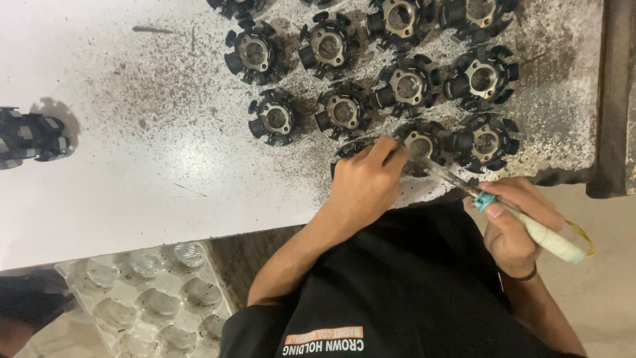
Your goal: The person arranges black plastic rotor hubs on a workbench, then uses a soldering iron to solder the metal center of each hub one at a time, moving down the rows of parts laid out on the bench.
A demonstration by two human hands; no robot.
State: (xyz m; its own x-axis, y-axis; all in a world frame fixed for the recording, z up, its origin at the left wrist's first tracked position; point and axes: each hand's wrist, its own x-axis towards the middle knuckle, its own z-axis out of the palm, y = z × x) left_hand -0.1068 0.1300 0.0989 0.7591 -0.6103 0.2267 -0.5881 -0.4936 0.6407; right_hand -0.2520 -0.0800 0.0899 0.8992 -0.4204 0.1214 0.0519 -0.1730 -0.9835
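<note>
My left hand (364,185) rests on a black round stator part (348,151) at the table's near edge, covering most of it, with the fingers pinching at its right side. In my right hand (513,222) I grip a soldering iron (530,229) with a pale handle and a blue collar. Its metal tip (424,159) reaches up-left to the neighbouring stator part (424,140), right beside my left fingertips. More of these black stator parts with metal centres (407,86) lie in rows beyond.
The white table (132,146) is speckled with dark debris around the parts. One black part (26,138) sits alone at the far left. A clear plastic tray with round pockets (146,292) lies below the table edge. A dark post (613,99) borders the right side.
</note>
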